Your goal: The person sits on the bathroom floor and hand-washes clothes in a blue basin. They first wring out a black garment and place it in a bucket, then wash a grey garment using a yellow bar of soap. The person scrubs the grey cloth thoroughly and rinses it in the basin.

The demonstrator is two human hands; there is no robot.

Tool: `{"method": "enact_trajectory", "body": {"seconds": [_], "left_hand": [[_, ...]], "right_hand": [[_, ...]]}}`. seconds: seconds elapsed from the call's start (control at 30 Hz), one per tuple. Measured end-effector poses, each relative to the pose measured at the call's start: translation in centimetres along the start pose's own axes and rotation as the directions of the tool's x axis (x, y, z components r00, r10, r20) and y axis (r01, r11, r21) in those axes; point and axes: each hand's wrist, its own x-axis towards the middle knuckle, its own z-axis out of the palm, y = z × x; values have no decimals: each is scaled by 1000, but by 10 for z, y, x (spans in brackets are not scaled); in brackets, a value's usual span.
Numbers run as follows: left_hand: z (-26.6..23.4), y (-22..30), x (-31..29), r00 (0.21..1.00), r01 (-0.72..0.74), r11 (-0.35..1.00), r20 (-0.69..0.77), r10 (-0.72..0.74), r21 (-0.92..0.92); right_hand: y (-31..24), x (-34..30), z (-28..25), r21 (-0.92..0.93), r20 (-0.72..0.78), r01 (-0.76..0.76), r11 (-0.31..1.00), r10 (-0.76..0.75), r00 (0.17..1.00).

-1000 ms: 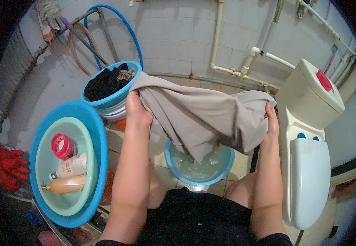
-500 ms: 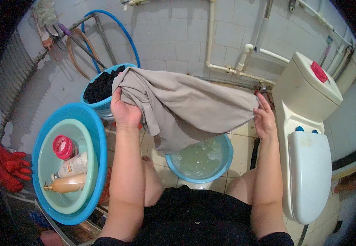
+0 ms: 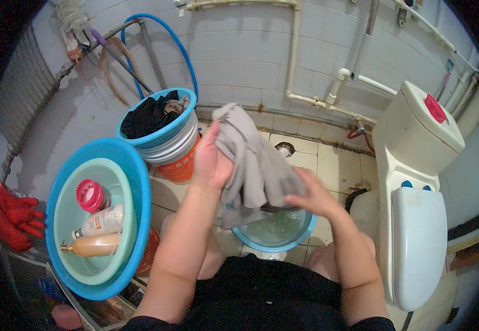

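1. Cloth [image 3: 256, 165] hangs bunched above the basin [image 3: 272, 247], perhaps so drips land there
2. Left hand [image 3: 213, 160]: fingers closed on its left edge, bearing it
3. Right hand [image 3: 318, 194]: fingers part-spread at its right side, grip unclear

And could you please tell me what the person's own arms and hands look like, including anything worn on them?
Short black sleeves end above the elbows, leaving the rest bare. The left hand and right hand wear no gloves, and neither wrist shows a watch or bracelet. The view does not settle whether rings are worn.
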Motion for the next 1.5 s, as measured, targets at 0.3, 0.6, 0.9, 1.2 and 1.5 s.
{"method": "enact_trajectory", "body": {"seconds": [0.3,0.6,0.9,1.2,1.5], "left_hand": [[-13,-40,4,995,92,962,21,-101,257],[0,-20,-5,966,257,815,-128,-224,519],[4,-66,-21,954,6,172,46,-296,985],[-35,-53,11,978,187,917,-152,-141,351],[-18,-27,9,989,101,991,-113,-90,91]], "right_hand": [[8,20,26,754,-17,-247,609,394,919],[16,14,-20,957,-137,-26,290,527,839],[-13,11,-13,995,67,-39,-94,316,947],[57,18,-33,536,-86,-359,764,473,877],[92,5,58,226,410,-436,871,321,854]]}}
